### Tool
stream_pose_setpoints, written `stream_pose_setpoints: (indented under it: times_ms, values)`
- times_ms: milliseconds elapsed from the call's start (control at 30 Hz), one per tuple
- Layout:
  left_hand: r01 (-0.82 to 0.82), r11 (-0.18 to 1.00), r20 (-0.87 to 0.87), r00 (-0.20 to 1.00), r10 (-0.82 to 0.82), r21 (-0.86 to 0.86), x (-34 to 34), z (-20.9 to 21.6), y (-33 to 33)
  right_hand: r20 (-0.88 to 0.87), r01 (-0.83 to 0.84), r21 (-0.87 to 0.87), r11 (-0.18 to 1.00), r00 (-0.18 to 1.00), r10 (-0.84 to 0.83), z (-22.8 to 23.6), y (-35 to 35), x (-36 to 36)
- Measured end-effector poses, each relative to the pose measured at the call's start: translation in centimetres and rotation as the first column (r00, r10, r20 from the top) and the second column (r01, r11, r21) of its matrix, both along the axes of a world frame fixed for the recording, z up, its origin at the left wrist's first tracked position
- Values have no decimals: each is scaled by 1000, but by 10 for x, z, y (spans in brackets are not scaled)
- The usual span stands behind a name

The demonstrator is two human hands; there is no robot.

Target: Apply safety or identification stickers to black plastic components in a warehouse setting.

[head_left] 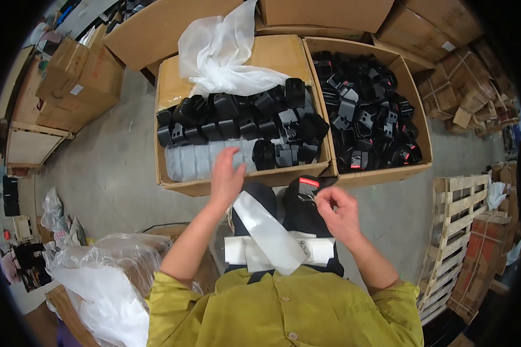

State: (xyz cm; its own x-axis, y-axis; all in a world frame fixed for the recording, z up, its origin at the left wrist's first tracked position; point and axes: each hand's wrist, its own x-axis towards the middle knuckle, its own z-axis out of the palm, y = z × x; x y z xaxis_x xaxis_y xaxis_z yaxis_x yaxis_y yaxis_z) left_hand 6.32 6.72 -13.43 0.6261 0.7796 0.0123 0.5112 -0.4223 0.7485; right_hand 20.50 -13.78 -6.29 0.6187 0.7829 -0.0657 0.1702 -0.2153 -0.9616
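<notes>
My left hand is raised at the front edge of the left carton, fingers apart and holding nothing. Behind its fingertips lies a row of clear-wrapped pieces. My right hand is closed in a pinch over my knee; a thin, shiny bit shows at its fingertips, too small to name. Just beyond them is a black plastic part, next to a red and dark label. On my lap, a long white strip lies across a white paper roll or folded sheet.
Black plastic parts stand in rows in the left carton, with a crumpled translucent sheet behind. The right carton holds many loose black parts. A wooden pallet stands upright at right; a plastic-covered stack is at lower left.
</notes>
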Motion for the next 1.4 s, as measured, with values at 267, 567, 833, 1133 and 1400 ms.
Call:
stream_pose_setpoints:
  times_ms: [267,567,833,1133,1400]
  values:
    - [790,503,-647,593,-480,351,38,-97,56,-208,101,-161,982,969,-134,-14,-42,11]
    - [286,924,-119,939,-324,-254,33,51,68,-318,167,40,985,937,-145,16,-15,16]
    - [257,647,404,911,86,-717,-31,151,-41,-462,5,286,958,877,134,68,-8,-10]
    - [321,674,576,795,190,-666,-51,162,-100,-570,-205,310,928,741,354,114,-18,-50]
    - [337,666,658,685,311,-666,-46,154,-126,-549,-120,195,974,809,209,99,-14,-63]
